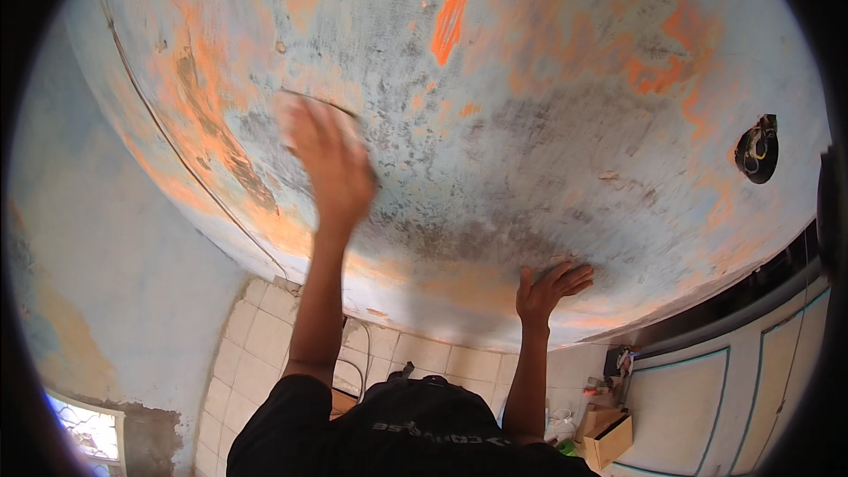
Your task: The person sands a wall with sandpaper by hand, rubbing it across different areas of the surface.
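Observation:
A worn wall point(548, 141) with patchy grey, pale blue and orange paint fills most of the head view. My left hand point(334, 159) presses against it at the left, slightly smeared by motion. Under its fingers lies a thin, pale sheet with a dark edge, which looks like sandpaper point(350, 122). Most of the sheet is hidden by the hand. Lower down and to the right, my right hand point(549, 290) rests on the same wall with its fingers spread, holding nothing visible.
A dark round electrical box point(757, 152) with loose wires is set into the wall at the right. A thin cable point(152, 106) runs down the left corner. Below are floor tiles point(265, 336), a cardboard box point(609, 443) and a pale panelled door point(676, 397).

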`<state>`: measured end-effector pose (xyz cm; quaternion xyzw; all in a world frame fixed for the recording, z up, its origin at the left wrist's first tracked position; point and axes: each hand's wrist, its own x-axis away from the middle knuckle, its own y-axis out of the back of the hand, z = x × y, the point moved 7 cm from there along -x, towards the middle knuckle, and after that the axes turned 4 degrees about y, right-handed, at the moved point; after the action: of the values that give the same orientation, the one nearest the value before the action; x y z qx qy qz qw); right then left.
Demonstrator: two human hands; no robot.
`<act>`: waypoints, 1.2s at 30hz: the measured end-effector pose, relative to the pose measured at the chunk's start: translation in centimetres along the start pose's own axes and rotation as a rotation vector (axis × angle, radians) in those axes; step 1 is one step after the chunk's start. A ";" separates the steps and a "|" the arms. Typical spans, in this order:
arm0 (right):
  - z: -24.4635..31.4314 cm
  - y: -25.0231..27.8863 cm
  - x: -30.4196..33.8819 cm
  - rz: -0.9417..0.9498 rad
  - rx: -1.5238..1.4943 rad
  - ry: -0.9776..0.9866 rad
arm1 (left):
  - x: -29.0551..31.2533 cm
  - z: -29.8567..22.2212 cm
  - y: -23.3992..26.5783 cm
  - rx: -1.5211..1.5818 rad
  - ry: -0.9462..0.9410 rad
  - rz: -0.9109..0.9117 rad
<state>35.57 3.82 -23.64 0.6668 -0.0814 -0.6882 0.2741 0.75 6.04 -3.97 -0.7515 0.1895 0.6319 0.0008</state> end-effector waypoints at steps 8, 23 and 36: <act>0.1 0.0 0.1 0.020 -0.006 0.007 | -1.6 -0.5 0.9 -0.013 0.059 -0.036; 0.0 0.2 0.6 0.056 0.014 0.011 | -4.6 0.0 2.8 0.048 0.129 -0.013; -0.1 -0.2 0.5 0.054 0.014 0.028 | 8.4 -4.0 -3.3 -0.051 -0.243 0.196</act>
<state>35.66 3.80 -24.21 0.6759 -0.1002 -0.6706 0.2889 6.62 5.75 -11.96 -0.6472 0.2443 0.7198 -0.0572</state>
